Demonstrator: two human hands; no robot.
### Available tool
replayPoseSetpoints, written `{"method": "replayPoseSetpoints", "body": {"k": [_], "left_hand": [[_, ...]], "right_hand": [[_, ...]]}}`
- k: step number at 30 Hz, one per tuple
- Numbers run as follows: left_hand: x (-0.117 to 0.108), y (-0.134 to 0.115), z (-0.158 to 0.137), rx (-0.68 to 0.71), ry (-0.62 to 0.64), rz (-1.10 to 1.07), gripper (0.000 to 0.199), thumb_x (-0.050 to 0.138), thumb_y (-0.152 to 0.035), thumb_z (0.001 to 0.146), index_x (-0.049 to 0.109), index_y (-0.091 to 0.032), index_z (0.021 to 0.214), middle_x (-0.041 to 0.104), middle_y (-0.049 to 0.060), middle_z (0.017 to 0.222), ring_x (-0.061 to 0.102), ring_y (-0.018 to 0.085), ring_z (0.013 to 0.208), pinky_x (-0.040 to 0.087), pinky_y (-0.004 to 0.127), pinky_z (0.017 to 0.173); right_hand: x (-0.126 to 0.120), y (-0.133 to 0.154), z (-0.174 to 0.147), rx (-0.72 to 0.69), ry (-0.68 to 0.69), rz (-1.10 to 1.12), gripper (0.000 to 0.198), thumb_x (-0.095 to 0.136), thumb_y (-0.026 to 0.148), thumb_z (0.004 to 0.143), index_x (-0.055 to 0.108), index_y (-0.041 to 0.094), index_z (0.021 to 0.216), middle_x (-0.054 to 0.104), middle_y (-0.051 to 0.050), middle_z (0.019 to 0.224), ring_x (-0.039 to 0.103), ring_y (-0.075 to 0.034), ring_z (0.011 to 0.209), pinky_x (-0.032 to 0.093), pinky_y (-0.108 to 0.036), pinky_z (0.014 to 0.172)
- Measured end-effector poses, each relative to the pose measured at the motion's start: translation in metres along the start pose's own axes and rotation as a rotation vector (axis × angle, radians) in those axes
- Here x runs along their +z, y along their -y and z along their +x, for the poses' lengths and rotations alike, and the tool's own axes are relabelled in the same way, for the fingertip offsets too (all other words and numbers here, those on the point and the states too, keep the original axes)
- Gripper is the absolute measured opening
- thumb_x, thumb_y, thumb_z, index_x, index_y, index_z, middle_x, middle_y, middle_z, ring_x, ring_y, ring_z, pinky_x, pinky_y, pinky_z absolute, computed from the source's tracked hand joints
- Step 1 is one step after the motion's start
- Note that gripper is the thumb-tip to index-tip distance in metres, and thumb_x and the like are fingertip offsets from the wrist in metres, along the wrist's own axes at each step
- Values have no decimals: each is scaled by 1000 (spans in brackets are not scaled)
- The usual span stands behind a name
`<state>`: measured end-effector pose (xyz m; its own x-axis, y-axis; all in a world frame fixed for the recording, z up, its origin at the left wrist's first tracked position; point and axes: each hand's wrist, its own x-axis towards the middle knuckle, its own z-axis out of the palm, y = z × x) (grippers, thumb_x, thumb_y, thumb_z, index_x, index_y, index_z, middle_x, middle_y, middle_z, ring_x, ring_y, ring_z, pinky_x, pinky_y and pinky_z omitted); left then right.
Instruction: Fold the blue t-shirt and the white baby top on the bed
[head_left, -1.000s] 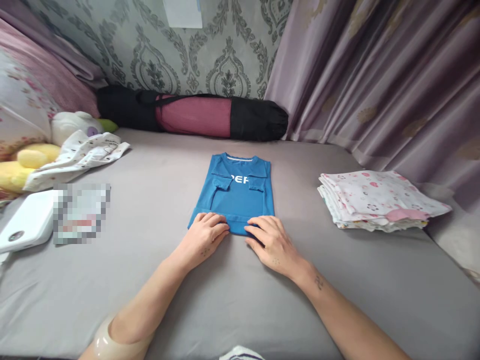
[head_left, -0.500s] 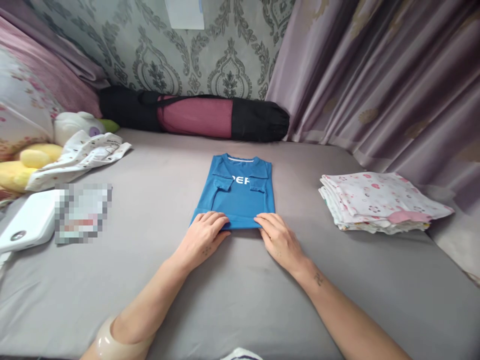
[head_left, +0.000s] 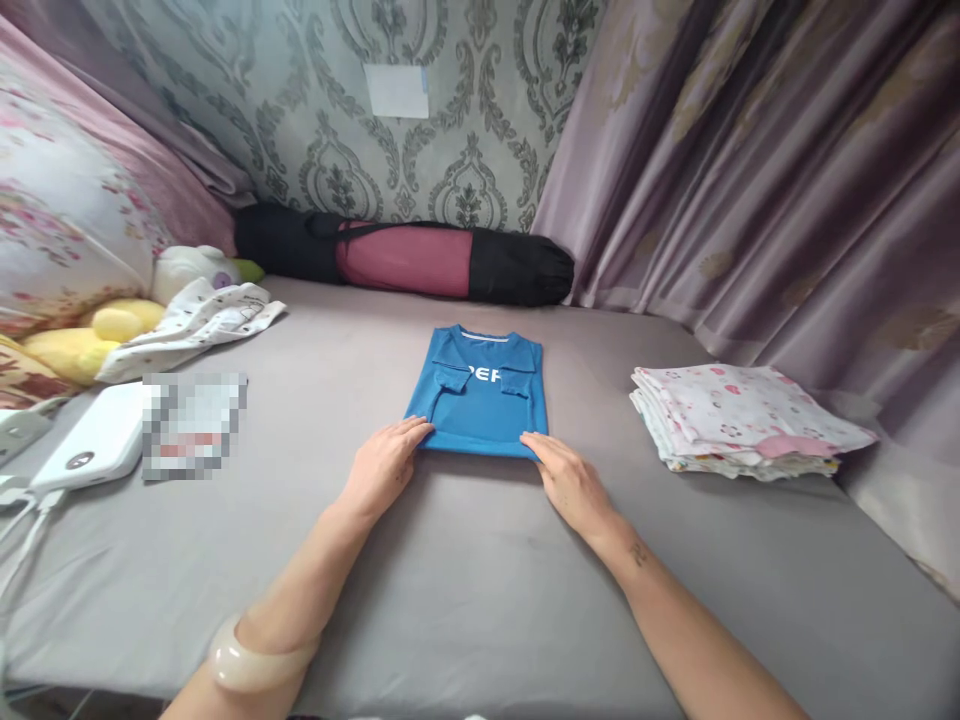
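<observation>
A blue long-sleeved shirt (head_left: 484,412) lies on the bed in a neat rectangle, its collar pointing away from me. Both sleeves are folded in over the front and partly cover the white lettering. Along the near edge runs a narrow folded strip. At the near left corner, my left hand (head_left: 384,462) has its fingers closed on the cloth, the thumb hidden. My right hand (head_left: 570,480) holds the near right corner in the same way, fingertips on top of the fabric.
To the right sits a stack of folded printed cloths (head_left: 750,415). On the left are a white power bank (head_left: 97,440) with cables, a blurred-out flat item (head_left: 196,428), plush toys (head_left: 124,320) and a patterned cloth (head_left: 195,325). A black-and-maroon long bag (head_left: 405,258) lies along the wall.
My hands have slid outward to the shirt's near corners, the left one most. The strip folded at the near edge now looks narrower. My view has shifted slightly up and to the left.
</observation>
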<state>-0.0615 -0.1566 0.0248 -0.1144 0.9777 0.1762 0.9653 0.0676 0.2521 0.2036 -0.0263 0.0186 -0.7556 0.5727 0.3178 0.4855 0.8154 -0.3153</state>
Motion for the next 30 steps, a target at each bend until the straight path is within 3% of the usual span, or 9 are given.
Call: {"method": "replayPoseSetpoints", "body": {"k": [6, 11, 17, 20, 22, 24, 26, 30], "left_hand": [[-10, 5, -5, 109, 0, 6, 60, 38, 0, 73, 59, -18, 126, 60, 8, 134, 56, 20, 124, 38, 40, 112], [-22, 8, -33, 238, 59, -37, 60, 38, -3, 74, 59, -25, 126, 64, 3, 130, 60, 17, 118, 34, 40, 114], [-59, -4, -77, 295, 134, -234, 56, 38, -6, 83, 59, -36, 126, 71, -3, 116, 66, 16, 108, 47, 29, 100], [-70, -6, -84, 220, 179, -350, 46, 41, -15, 88, 62, -37, 122, 72, 0, 109, 67, 17, 100, 52, 23, 86], [-72, -3, -79, 91, 214, -390, 35, 44, -25, 90, 66, -34, 116, 73, 1, 93, 67, 18, 82, 52, 23, 73], [-71, -1, -69, -48, 263, -447, 29, 46, -36, 90, 68, -29, 107, 67, 0, 75, 61, 16, 66, 47, 22, 60], [-67, 1, -55, -133, 291, -574, 30, 47, -44, 90, 68, -24, 97, 60, -1, 69, 53, 14, 61, 43, 21, 56], [-54, 2, -27, -237, 163, -855, 33, 52, -50, 85, 62, -18, 85, 54, -2, 68, 48, 13, 62, 40, 22, 56]], "right_hand": [[-16, 2, -7, -112, 37, -82, 51, 35, -2, 88, 63, 18, 126, 64, -8, 127, 60, -21, 119, 48, -40, 104], [-40, 19, -28, -174, 137, -13, 51, 38, -1, 87, 62, 21, 127, 66, -7, 125, 62, -19, 115, 51, -38, 100], [-78, 39, -62, -107, 346, 140, 55, 40, 3, 87, 59, 32, 130, 67, 1, 123, 65, -17, 110, 52, -29, 92], [-90, 40, -66, -78, 413, 199, 49, 47, 10, 89, 60, 37, 127, 71, 4, 114, 68, -16, 101, 53, -24, 85], [-93, 39, -60, -16, 438, 209, 38, 51, 18, 91, 62, 38, 122, 73, 4, 104, 69, -17, 91, 53, -23, 78], [-94, 37, -49, 70, 438, 228, 30, 53, 25, 92, 64, 36, 118, 73, 4, 99, 69, -17, 88, 52, -23, 75], [-92, 33, -35, 160, 434, 284, 25, 52, 29, 92, 65, 32, 113, 73, 3, 97, 68, -17, 85, 50, -24, 74], [-80, 19, -11, 298, 345, 396, 25, 50, 37, 92, 66, 25, 107, 72, 2, 91, 65, -16, 78, 48, -24, 71]]}}
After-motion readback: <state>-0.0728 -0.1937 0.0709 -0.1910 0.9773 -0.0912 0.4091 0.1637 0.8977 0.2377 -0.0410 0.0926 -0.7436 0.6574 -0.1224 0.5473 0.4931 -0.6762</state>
